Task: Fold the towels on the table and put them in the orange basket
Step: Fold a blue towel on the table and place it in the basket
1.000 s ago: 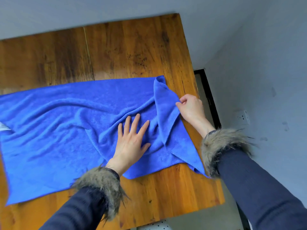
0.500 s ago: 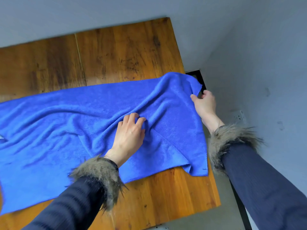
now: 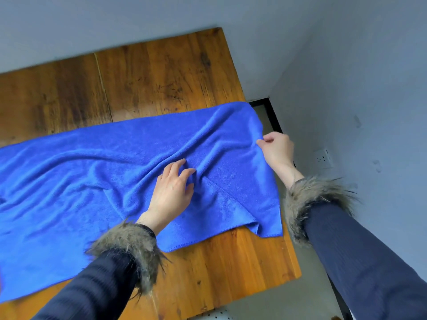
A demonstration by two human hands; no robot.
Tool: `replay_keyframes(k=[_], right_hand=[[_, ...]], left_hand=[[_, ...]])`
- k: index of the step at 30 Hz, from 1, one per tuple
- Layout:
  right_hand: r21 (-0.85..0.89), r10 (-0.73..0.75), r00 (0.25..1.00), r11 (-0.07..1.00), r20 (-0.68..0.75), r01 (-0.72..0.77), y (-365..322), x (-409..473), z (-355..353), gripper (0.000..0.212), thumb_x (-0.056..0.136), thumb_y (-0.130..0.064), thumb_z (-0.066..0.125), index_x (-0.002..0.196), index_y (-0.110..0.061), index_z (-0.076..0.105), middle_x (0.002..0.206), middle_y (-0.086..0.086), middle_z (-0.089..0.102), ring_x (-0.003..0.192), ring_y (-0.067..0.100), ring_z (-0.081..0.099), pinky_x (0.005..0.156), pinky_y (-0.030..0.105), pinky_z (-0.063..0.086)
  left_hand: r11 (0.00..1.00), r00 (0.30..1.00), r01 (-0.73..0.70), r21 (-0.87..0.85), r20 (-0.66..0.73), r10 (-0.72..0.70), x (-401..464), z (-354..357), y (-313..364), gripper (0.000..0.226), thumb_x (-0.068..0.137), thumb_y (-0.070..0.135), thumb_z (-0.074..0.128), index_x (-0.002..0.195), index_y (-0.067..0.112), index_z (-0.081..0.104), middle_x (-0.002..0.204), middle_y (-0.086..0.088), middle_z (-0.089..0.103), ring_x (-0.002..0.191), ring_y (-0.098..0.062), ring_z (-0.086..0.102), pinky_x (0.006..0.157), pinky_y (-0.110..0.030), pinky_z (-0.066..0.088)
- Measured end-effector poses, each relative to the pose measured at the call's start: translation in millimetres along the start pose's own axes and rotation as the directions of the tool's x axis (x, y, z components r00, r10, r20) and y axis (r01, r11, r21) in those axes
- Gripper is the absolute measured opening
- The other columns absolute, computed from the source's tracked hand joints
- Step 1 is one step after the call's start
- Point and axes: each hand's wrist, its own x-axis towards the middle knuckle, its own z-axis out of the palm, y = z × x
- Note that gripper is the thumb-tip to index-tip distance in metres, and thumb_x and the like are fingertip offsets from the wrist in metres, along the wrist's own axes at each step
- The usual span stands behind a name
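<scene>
A large blue towel [image 3: 92, 172] lies spread across the wooden table [image 3: 161, 72], wrinkled, its right end reaching the table's right edge. My left hand [image 3: 172, 192] rests on the towel near its right third, fingers bent and bunching a ridge of cloth. My right hand [image 3: 276, 150] pinches the towel's right edge between thumb and fingers, just past the table's side. The near right corner of the towel hangs slightly folded. No orange basket is in view.
Grey walls close in behind and to the right of the table. A wall socket [image 3: 324, 155] sits low on the right wall. A black frame [image 3: 273, 116] and grey floor show in the gap beside the table's right edge.
The folded-over right flap has been opened out to the right by my right hand. My left hand went from flat on the towel to fingers curled into the cloth.
</scene>
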Motion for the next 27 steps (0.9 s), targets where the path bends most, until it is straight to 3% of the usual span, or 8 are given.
replay_keyframes(k=[3, 7, 10, 13, 16, 19, 22, 27], right_hand=[[0.031, -0.153, 0.988, 0.988, 0.014, 0.152, -23, -20, 9, 0.012, 0.085, -0.015, 0.061, 0.089, -0.005, 0.067, 0.087, 0.008, 0.069, 0.085, 0.025, 0.062, 0.078, 0.031, 0.045], [0.216, -0.367, 0.883, 0.925, 0.292, 0.313, -43, -55, 34, 0.016, 0.088, -0.008, 0.059, 0.1, -0.005, 0.068, 0.093, 0.012, 0.065, 0.072, 0.022, 0.062, 0.074, 0.037, 0.056], [0.099, -0.498, 0.846, 0.867, 0.189, 0.488, -37, -49, 38, 0.02, 0.09, -0.006, 0.052, 0.102, -0.006, 0.068, 0.097, 0.012, 0.063, 0.085, 0.027, 0.062, 0.081, 0.034, 0.05], [-0.024, -0.414, 0.909, 0.909, 0.04, 0.415, -31, -23, 30, 0.025, 0.09, -0.014, 0.054, 0.114, -0.01, 0.06, 0.107, 0.009, 0.058, 0.092, 0.023, 0.057, 0.088, 0.032, 0.044], [-0.038, -0.338, 0.93, 0.937, 0.146, 0.347, -33, -4, 33, 0.039, 0.09, -0.023, 0.057, 0.127, -0.01, 0.051, 0.118, 0.007, 0.053, 0.092, 0.018, 0.055, 0.09, 0.025, 0.04], [-0.016, -0.424, 0.886, 0.901, 0.186, 0.434, -46, -3, 44, 0.034, 0.09, -0.024, 0.058, 0.122, -0.011, 0.057, 0.109, 0.006, 0.054, 0.084, 0.011, 0.049, 0.082, 0.014, 0.036], [-0.026, -0.518, 0.819, 0.841, 0.248, 0.54, -61, -4, 60, 0.024, 0.092, -0.02, 0.055, 0.112, -0.011, 0.064, 0.099, 0.004, 0.053, 0.087, 0.012, 0.047, 0.084, 0.021, 0.038], [-0.183, -0.497, 0.747, 0.765, 0.442, 0.617, -74, 0, 72, 0.026, 0.094, -0.019, 0.05, 0.115, -0.014, 0.065, 0.112, 0.01, 0.057, 0.108, 0.025, 0.054, 0.09, 0.027, 0.038]], left_hand=[[0.975, 0.997, 0.078, -0.208, -0.011, -0.082, -1, -4, 3, 0.03, 0.088, 0.009, 0.056, 0.117, 0.009, 0.061, 0.13, -0.01, 0.051, 0.123, -0.028, 0.042, 0.099, -0.03, 0.035], [0.841, 0.949, 0.267, -0.471, -0.021, -0.313, -9, -12, 16, 0.023, 0.09, 0.009, 0.05, 0.107, 0.014, 0.065, 0.113, 0.001, 0.058, 0.104, -0.016, 0.051, 0.085, -0.022, 0.039], [0.716, 0.902, 0.371, -0.591, 0.045, -0.429, -16, -13, 30, 0.019, 0.092, 0.013, 0.05, 0.1, 0.017, 0.066, 0.101, 0.003, 0.064, 0.09, -0.013, 0.058, 0.078, -0.022, 0.042], [0.582, 0.858, 0.464, -0.668, 0.174, -0.484, -13, -8, 42, 0.017, 0.092, 0.019, 0.052, 0.101, 0.016, 0.066, 0.096, 0.002, 0.067, 0.093, -0.014, 0.061, 0.08, -0.023, 0.046], [0.452, 0.78, 0.566, -0.689, 0.272, -0.563, -3, -2, 53, 0.025, 0.089, 0.034, 0.057, 0.104, 0.015, 0.064, 0.093, 0.004, 0.066, 0.094, -0.016, 0.061, 0.081, -0.028, 0.048], [0.398, 0.725, 0.629, -0.667, 0.32, -0.61, 11, -1, 62, 0.03, 0.085, 0.045, 0.06, 0.098, 0.018, 0.062, 0.082, 0.011, 0.059, 0.088, -0.011, 0.052, 0.078, -0.026, 0.042], [0.348, 0.682, 0.665, -0.661, 0.348, -0.643, 25, 0, 61, 0.019, 0.085, 0.034, 0.061, 0.08, 0.016, 0.062, 0.071, 0.002, 0.058, 0.075, -0.016, 0.05, 0.068, -0.027, 0.04], [0.044, 0.665, 0.54, -0.84, 0.394, -0.634, 24, -9, 48, 0.017, 0.089, 0.014, 0.052, 0.072, 0.012, 0.054, 0.067, -0.003, 0.056, 0.063, -0.018, 0.052, 0.058, -0.024, 0.042]])
